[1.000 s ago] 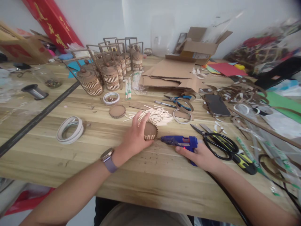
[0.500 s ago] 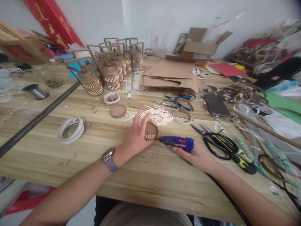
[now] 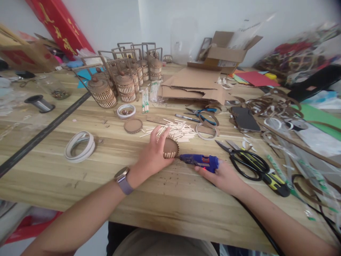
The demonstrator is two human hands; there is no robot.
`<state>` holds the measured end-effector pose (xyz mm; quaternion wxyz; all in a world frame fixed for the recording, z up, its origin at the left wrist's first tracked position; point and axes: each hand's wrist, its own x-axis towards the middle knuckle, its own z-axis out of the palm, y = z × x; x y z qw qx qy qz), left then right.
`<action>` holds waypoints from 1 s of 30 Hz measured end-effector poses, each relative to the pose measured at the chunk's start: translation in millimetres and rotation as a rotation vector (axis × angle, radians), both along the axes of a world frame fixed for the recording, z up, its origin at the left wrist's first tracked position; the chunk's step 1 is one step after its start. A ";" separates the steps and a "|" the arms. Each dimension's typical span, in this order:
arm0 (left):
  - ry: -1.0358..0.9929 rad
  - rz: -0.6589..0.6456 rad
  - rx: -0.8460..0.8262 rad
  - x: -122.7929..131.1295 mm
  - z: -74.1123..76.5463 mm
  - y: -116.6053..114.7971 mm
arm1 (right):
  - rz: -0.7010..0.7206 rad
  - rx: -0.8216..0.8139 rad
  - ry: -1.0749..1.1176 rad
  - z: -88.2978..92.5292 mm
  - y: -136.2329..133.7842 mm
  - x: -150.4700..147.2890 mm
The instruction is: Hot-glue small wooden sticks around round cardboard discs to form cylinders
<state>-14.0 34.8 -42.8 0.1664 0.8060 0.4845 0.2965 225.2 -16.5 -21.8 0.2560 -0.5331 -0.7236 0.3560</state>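
Left hand (image 3: 152, 153): fingers spread, thumb and fingers clasping cardboard disc (image 3: 171, 145) by its rim.
Right hand (image 3: 226, 176): fingers curled round glue gun (image 3: 197, 161) grip; trigger finger hidden.
Disc: right of left hand, which is nearer; round, no long axis; short sticks (image 3: 169, 155) along near rim.
Gun: barrel runs left-right, nozzle (image 3: 177, 157) points left at disc's near-right rim; contact unclear.
Behind disc: loose sticks (image 3: 182, 131).

Tbl front (image 3: 165, 209) clr, scissors (image 3: 250, 168) crowd R hand (image 3: 227, 177)

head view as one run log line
left hand: grips round cardboard base | right hand: holds blue glue gun, nozzle near base | sticks: heaped beyond base
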 end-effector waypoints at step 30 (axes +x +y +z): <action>0.009 0.002 0.025 -0.4 -3.0 0.9 | 0.008 -0.891 0.542 21.1 1.0 20.8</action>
